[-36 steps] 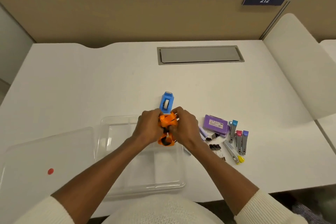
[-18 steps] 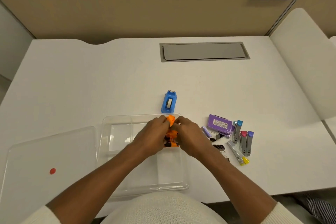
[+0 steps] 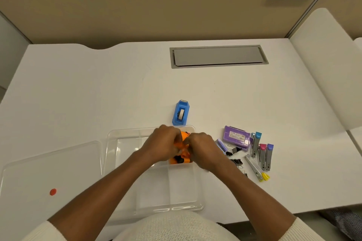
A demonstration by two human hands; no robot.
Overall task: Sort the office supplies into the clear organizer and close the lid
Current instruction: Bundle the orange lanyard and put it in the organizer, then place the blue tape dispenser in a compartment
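Note:
The clear organizer (image 3: 121, 139) lies open on the white desk in front of me. Both hands sit over its far right compartment. My left hand (image 3: 163, 144) and my right hand (image 3: 201, 147) grip orange tape dispensers (image 3: 181, 157) from either side, low inside that compartment; my fingers hide how many there are. The clear lid (image 3: 49, 170), marked with a red dot, lies flat to the organizer's left. A blue tape dispenser (image 3: 181, 113) stands just beyond the far rim.
To the right lie a purple staple box (image 3: 237, 137), several small staplers (image 3: 261, 153) with coloured ends, black binder clips (image 3: 236, 161) and a small lilac box (image 3: 221, 145). A grey cable hatch (image 3: 218, 56) sits at the back of the desk. A white partition rises at the right.
Both hands have carried the orange tape dispensers from above the organizer's far rim down into its far right compartment. The blue dispenser stayed in place.

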